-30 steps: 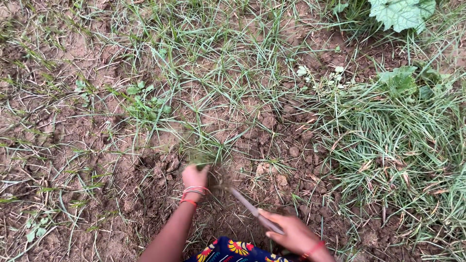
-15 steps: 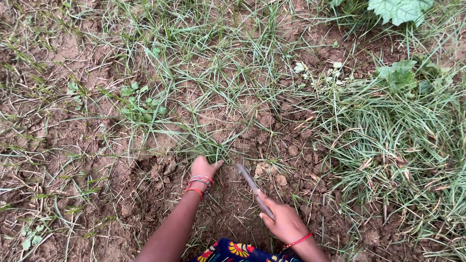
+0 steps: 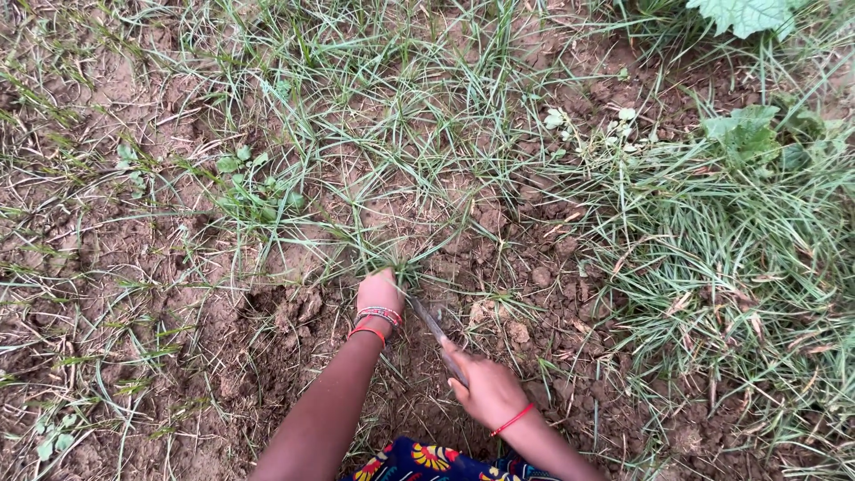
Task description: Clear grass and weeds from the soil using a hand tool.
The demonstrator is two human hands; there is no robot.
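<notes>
Bare brown soil (image 3: 134, 267) was ringed by thin grass, with a thick grass patch (image 3: 712, 258) at the right and a broad leaf (image 3: 744, 13) at the top edge. A grass tuft (image 3: 392, 240) was gripped at its base by the left hand (image 3: 378, 292), fingers closed round the stems. A knife (image 3: 434, 328) was held in the closed right hand (image 3: 485, 390), its blade slanted up and left from the fingers, tip near the tuft's base beside the left hand.
</notes>
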